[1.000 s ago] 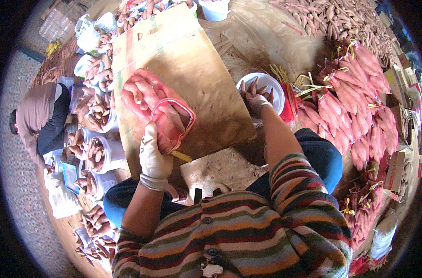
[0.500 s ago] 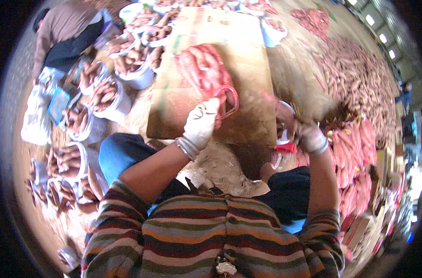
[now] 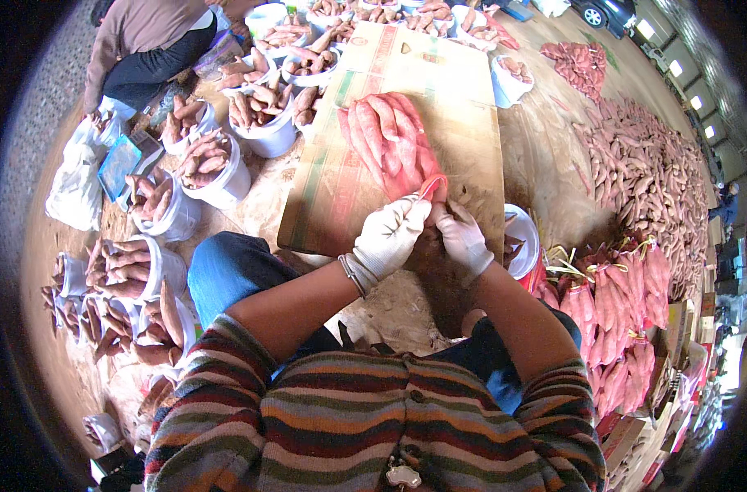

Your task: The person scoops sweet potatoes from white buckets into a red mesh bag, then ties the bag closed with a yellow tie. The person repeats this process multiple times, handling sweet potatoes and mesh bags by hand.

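A red mesh bag (image 3: 394,143) filled with long sweet potatoes lies on a flat cardboard surface (image 3: 468,98) in front of me, its mouth toward my body. My left hand (image 3: 390,234), in a white glove, is closed on the bag's rim. Close beside it, my right hand (image 3: 462,234), gloved with darkened fingertips, is closed at the gathered neck of the same bag. The fingers partly hide the bag's opening.
White buckets (image 3: 267,135) of sweet potatoes stand along the left and far side. A person (image 3: 148,45) bends at the far left. Filled red mesh bags (image 3: 615,303) stand at the right, before a big sweet potato heap (image 3: 644,172). A white bucket (image 3: 521,242) is by the cardboard's right edge.
My right hand has moved left from beside the bucket to the bag's neck and closed there. The loop-shaped open mouth is now gathered between both hands. The view has shifted slightly.
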{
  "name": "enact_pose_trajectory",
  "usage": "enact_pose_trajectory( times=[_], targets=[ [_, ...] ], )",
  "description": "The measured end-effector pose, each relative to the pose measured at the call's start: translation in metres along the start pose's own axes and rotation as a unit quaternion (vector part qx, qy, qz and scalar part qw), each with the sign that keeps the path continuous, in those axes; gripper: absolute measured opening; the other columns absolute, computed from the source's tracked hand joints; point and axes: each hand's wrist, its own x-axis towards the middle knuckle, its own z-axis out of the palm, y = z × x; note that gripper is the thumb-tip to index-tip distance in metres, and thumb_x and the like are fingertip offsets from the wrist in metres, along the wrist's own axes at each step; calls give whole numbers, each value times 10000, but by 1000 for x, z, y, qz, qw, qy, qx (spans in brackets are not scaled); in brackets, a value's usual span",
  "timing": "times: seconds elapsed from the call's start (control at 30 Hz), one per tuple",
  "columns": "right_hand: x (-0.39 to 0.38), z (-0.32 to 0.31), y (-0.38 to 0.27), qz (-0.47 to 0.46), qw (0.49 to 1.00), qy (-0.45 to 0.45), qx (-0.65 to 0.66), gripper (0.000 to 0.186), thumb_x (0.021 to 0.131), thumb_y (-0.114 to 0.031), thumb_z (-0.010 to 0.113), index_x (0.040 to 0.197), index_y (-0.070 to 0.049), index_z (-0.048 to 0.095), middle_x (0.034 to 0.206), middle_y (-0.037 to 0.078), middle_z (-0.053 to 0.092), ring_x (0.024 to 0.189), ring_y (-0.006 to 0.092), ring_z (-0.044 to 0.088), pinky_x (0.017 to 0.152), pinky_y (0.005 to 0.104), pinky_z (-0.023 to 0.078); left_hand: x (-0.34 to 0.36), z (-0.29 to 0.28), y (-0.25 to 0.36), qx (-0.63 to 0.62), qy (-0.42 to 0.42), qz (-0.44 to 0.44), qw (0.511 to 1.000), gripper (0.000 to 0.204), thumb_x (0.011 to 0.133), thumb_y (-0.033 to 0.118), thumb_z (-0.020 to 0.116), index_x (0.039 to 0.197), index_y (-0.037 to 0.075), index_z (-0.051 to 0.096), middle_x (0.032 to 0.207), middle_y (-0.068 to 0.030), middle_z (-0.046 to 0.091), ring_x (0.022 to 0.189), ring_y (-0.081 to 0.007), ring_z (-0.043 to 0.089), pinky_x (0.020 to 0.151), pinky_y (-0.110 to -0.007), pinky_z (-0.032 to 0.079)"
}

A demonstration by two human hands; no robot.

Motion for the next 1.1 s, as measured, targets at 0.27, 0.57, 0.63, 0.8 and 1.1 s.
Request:
enact_pose_trajectory(
  times=[0.27, 0.57, 0.63, 0.8, 1.1],
  targets=[
    [73, 4, 44, -64, 968, 243, 9, 211, 799, -48, 644, 1000, -4, 598, 853, 69, 661, 762, 146, 592, 724, 274, 494, 2, 14, -15, -10, -25, 69, 997, 172, 951, 150, 534, 969, 15, 639, 782, 45, 534, 748, -47, 474, 666, -210, 416],
    [92, -23, 72, -22, 935, 348, 67, 415, 758, -239, 782, 959, 35, 544, 895, 145, 649, 790, 192, 601, 712, 325, 498, 8, 17, -15, -30, -83, -35, 996, 314, 958, 162, 527, 1192, -40, 580, 1067, -37, 629, 987, -84, 545, 901, -238, 428],
    [83, -33, 75, -49, 909, 409, -61, 398, 765, -271, 763, 941, 23, 561, 876, 181, 658, 782, 269, 635, 729, 333, 495, 7, 18, -15, 1, -95, -56, 994, 305, 955, 161, 532, 1177, -42, 585, 1056, -35, 631, 983, -86, 547, 910, -242, 425],
    [53, -54, 48, -36, 943, 245, -220, 300, 776, -258, 698, 924, -6, 632, 879, 185, 665, 822, 324, 646, 752, 354, 497, 8, 24, -13, -29, -19, -63, 997, 198, 949, 198, 552, 1018, 42, 653, 746, 86, 502, 671, -7, 414, 594, -188, 376],
    [15, -160, 20, -35, 969, 221, -108, 330, 753, -233, 680, 1001, -17, 660, 812, 131, 691, 749, 233, 669, 700, 323, 530, 20, 26, -6, -16, -41, -133, 990, 335, 972, 338, 491, 737, 119, 586, 622, 68, 438, 589, -62, 394, 525, -276, 324]
  ],
)
